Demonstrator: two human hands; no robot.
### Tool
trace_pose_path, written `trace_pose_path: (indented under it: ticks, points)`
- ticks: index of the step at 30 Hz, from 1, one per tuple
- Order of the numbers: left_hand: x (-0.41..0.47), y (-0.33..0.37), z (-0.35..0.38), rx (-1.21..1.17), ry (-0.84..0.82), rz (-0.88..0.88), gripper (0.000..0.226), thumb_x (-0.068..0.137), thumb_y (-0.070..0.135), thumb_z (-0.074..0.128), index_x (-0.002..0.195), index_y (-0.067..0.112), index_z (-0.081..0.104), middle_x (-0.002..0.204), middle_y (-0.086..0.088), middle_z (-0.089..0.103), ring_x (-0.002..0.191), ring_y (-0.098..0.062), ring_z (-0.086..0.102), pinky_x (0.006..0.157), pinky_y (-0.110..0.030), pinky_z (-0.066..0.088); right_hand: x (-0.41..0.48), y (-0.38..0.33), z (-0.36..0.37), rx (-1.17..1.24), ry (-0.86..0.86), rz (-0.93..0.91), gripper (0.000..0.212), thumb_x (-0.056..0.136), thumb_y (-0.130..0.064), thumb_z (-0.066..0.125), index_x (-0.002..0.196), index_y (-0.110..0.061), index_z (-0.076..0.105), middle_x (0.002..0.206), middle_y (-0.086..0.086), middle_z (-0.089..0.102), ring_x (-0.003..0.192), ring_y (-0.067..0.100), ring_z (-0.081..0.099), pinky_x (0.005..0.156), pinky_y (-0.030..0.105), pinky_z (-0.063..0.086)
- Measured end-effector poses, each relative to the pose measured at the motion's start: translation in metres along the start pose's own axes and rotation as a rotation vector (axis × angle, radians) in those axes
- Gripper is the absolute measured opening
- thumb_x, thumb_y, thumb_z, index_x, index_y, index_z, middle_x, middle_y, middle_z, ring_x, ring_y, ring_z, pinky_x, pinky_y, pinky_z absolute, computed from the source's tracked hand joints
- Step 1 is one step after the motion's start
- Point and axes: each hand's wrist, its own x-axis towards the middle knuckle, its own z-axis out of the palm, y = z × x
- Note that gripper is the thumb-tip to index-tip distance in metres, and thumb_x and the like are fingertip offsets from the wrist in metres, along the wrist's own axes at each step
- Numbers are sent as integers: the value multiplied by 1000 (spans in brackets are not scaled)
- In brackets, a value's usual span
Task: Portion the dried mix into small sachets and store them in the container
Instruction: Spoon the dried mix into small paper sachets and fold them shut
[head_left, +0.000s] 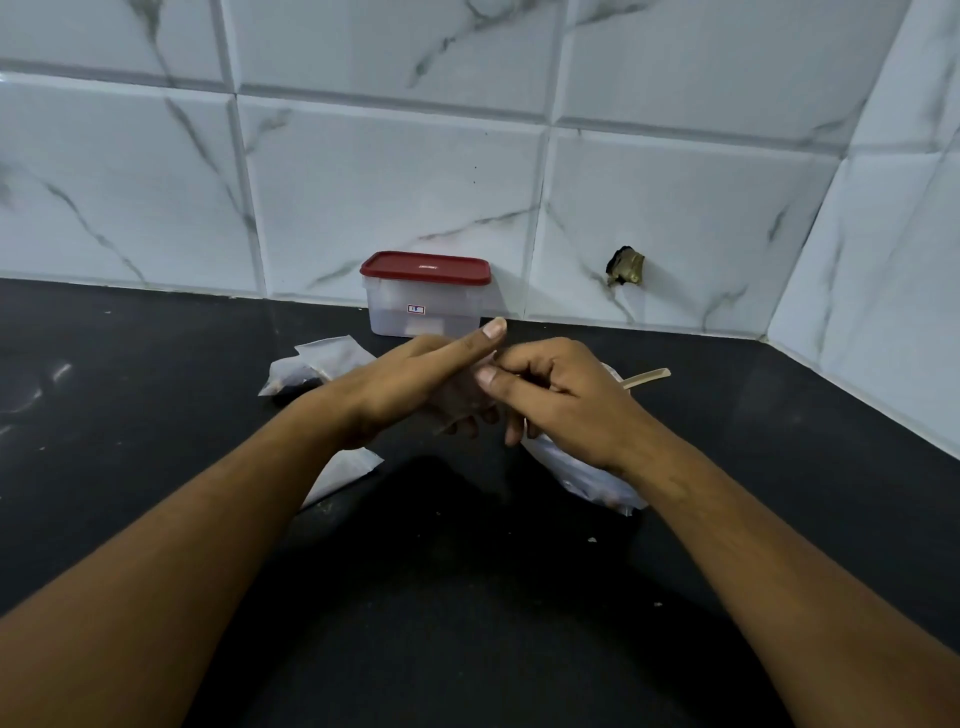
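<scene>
Left hand and right hand both pinch one clear sachet above the black counter; the red-lidded container stands closed behind them.

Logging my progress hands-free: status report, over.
Left hand and right hand hold one small sachet. Filled sachets lie on counter. Container at back, lid on, blocks storing.
</scene>
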Motion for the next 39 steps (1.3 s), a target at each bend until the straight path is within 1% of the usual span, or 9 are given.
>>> trace_pose_path:
  ticks: [3, 8, 13, 20, 24, 27, 30, 34, 39]
  points:
    - [0, -1, -1, -11, -59, 3, 73, 100, 63, 41, 100, -4, 69, 93, -21, 74, 79, -32, 66, 83, -45, 51, -1, -3, -2, 104, -61, 76, 29, 107, -22, 56, 97, -2, 75, 64, 18, 67, 53, 31, 65, 54, 28, 47]
    - [1, 0, -1, 13, -68, -20, 70, 98, 65, 43, 101, 2, 71, 87, -17, 74, 79, -29, 70, 79, -39, 53, -3, -10, -1, 144, -168, 146, 30, 109, -31, 52, 98, -14, 74, 57, 13, 66, 48, 32, 57, 62, 55, 51]
    - [1, 1, -1, 8, -67, -32, 63, 99, 64, 42, 101, 9, 74, 94, -22, 75, 81, -33, 73, 75, -39, 56, -4, -14, -2, 199, -214, 198, 43, 110, -37, 45, 114, -2, 69, 83, 13, 76, 56, 31, 64, 50, 34, 41]
    - [0, 1, -1, -32, -146, -82, 68, 100, 67, 36, 102, 11, 75, 100, -18, 76, 78, -31, 70, 72, -34, 54, -4, -13, -1, 157, -258, 174, 43, 109, -44, 44, 106, -7, 66, 90, 16, 76, 51, 33, 58, 53, 36, 43]
    - [-1, 2, -1, -19, -133, -35, 69, 92, 68, 42, 95, 7, 76, 97, -21, 76, 81, -33, 66, 73, -34, 54, -4, -16, -2, 97, -201, 170, 47, 108, -46, 45, 89, -10, 68, 68, 2, 71, 54, 31, 62, 50, 34, 45]
    - [0, 0, 0, -28, -109, -34, 82, 86, 68, 47, 106, -8, 70, 98, -29, 74, 85, -40, 69, 78, -35, 57, -4, -15, -6, 86, -163, 187, 63, 104, -56, 42, 85, 2, 59, 52, 16, 58, 49, 30, 57, 51, 32, 44]
    - [2, -3, 1, -39, -115, -20, 83, 89, 70, 45, 106, -9, 66, 89, -30, 71, 79, -33, 67, 77, -38, 53, -3, -14, -7, 116, -147, 171, 72, 103, -61, 39, 98, 6, 65, 58, 31, 58, 49, 32, 58, 52, 34, 44]
    - [7, -10, -3, -54, -15, -14, 72, 91, 69, 50, 107, 2, 71, 94, -28, 72, 80, -32, 69, 81, -45, 54, -2, -17, -16, 152, -7, 185, 66, 109, -51, 33, 96, 0, 72, 61, -1, 71, 46, 24, 59, 50, 31, 46]
    - [12, -14, 3, -47, 170, 55, 62, 90, 66, 53, 105, 9, 73, 99, -13, 76, 88, -31, 75, 89, -48, 58, 4, -2, -35, 67, 337, 168, 52, 109, -47, 44, 91, -9, 75, 88, 4, 79, 54, 22, 67, 55, 30, 51]
